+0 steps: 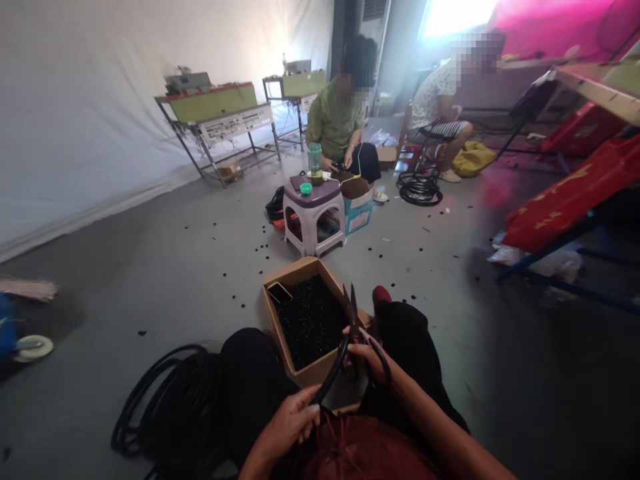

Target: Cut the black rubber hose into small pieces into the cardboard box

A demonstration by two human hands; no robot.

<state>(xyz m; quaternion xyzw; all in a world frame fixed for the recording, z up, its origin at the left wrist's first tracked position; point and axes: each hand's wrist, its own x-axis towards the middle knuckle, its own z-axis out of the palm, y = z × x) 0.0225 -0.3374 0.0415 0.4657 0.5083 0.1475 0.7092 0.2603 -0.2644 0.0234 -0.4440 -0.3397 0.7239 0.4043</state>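
A brown cardboard box (279,327) of chopped black cable pieces (310,320) sits between your knees, a coiled black cable (170,407) beside your left leg. Your right hand (367,357) clenches black-handled steel shears (353,320); your left hand (290,427) grips a straight black cable length (330,373) reaching the blades.

Matt black metal shears (353,320)

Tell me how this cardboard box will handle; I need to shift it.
The cardboard box may flex if lifted by its thin rim. Filled with small black pieces, it likely feels fairly heavy, and they could spill over the low sides.
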